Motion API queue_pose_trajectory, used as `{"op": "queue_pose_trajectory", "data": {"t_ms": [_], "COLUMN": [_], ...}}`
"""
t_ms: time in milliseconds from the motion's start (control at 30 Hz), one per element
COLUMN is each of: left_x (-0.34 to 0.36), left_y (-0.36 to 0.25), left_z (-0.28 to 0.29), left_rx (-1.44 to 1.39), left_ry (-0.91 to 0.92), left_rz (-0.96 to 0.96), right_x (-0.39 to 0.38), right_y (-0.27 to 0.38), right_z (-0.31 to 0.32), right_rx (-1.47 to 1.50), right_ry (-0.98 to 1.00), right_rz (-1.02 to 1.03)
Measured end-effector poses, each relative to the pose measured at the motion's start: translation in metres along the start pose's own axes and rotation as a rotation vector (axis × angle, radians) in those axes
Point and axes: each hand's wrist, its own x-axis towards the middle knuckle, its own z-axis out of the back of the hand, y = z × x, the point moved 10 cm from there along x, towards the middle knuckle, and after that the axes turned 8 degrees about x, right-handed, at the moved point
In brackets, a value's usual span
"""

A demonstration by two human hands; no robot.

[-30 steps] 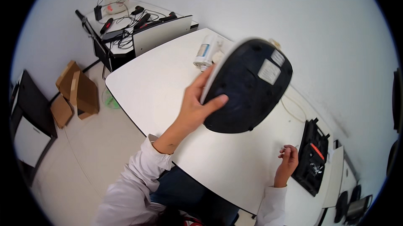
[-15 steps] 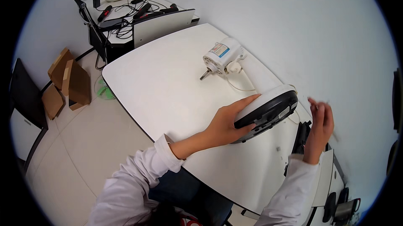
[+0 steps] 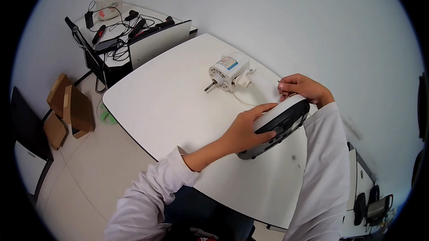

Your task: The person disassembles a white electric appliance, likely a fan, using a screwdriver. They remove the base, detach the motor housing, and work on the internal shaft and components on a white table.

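A round fan base [image 3: 279, 127], white on top and black beneath, is held tilted on its edge near the right side of the white worktop [image 3: 170, 102]. It is clasped at its near rim by the left hand [image 3: 246, 131], whose grip is wrapped over the white upper face with the thumb lying along the rim; the left forearm is stretched out from the lower edge in a white sleeve. The far rim is met by the right hand [image 3: 301, 89], its fingers curled and its grip pressed onto the top edge of the base, the wrist bent sharply back and the forearm rising steeply beside the base. Just beyond the base, a small white electric motor [image 3: 228, 72] with a bare shaft is laid on the worktop, apart from both hands. A side table [image 3: 134, 40] strewn with cables is seen further left, and cardboard boxes [image 3: 67, 109] are stacked on the floor.
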Motion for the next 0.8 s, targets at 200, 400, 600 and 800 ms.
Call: {"op": "queue_pose_trajectory", "data": {"t_ms": [200, 400, 600, 800], "left_x": [0.019, 0.086, 0.111, 0.104], "left_y": [0.091, 0.145, 0.17, 0.133], "left_z": [0.011, 0.016, 0.01, -0.002], "left_rx": [-0.994, -1.364, -1.345, -1.256], "left_ry": [-0.089, -0.25, -0.366, -0.179], "left_rz": [0.566, 0.44, 0.303, 0.184], "right_x": [-0.011, -0.014, -0.019, -0.067], "right_y": [0.012, 0.022, 0.012, 0.015], "right_z": [-0.014, -0.027, -0.019, -0.032], "right_rx": [-0.101, -0.107, -0.051, -0.101], "right_ry": [0.011, -0.006, -0.017, -0.1], "right_rz": [0.024, 0.081, 0.103, 0.152]}}
